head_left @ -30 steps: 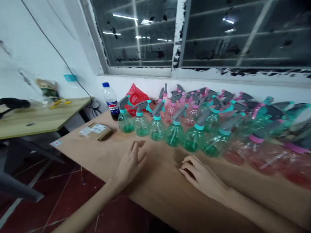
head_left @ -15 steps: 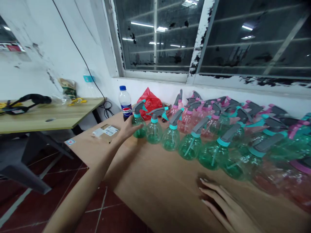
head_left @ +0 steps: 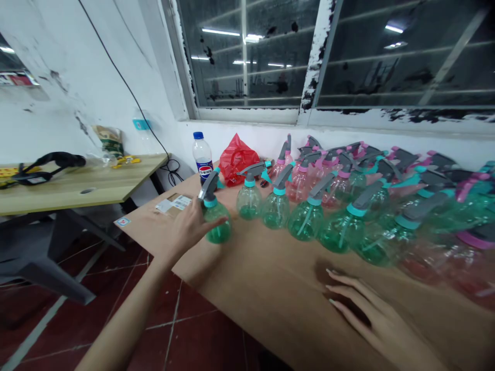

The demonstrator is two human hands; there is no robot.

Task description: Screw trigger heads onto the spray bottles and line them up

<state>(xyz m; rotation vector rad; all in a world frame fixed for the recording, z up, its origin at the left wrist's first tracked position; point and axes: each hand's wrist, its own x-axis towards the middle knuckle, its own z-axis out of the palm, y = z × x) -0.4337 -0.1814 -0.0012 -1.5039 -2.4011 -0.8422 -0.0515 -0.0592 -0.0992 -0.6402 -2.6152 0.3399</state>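
Observation:
My left hand (head_left: 190,226) is wrapped round the body of a green spray bottle (head_left: 219,222) with a grey and turquoise trigger head, tilted a little. Its thumb lies across the front of the bottle, and the other fingers are partly hidden behind it. Over the brown tabletop (head_left: 266,273), my right hand (head_left: 367,309) has its fingers apart and holds nothing. To the right of the held bottle, several more green spray bottles (head_left: 275,210) stand in a front row. Pink spray bottles (head_left: 297,184) are crowded behind them.
A cola bottle with a blue cap (head_left: 201,153) and a red plastic bag (head_left: 236,161) stand near the wall. A flat cardboard piece with labels (head_left: 174,205) lies at the table's left. Headphones (head_left: 50,166) rest on a separate wooden table (head_left: 104,180). A window rises behind.
My left hand has drawn the green spray bottle out of the row, toward me and slightly left. My right hand has shifted only slightly, still spread.

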